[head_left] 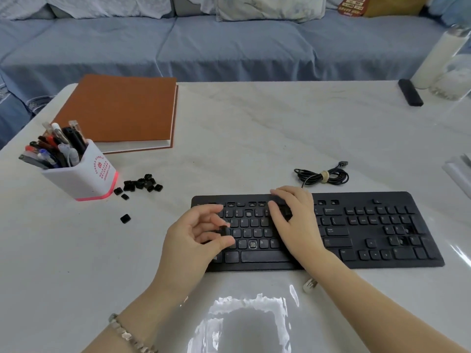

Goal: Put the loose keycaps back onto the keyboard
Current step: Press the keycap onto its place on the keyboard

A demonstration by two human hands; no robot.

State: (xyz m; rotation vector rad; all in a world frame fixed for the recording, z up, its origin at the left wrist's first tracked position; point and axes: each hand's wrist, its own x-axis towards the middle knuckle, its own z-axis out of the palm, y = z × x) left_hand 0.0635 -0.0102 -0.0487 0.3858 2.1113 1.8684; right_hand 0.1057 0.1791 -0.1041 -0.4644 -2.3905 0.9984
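Left hand [193,238] pinches one small black plastic keycap [224,230] between thumb and fingertips, over the left letter rows of the flat black keyboard [369,225]. Right hand [295,220] lies flat on the upper rows, fingers straight, holding nothing. Remaining loose black keycaps [140,186] are heaped beside the white pen pot [86,174]. Risks: cap goes on rotated or onto the wrong bare socket [252,244]; an off-centre press could bend its clips or flick it away; right hand covers some sockets.
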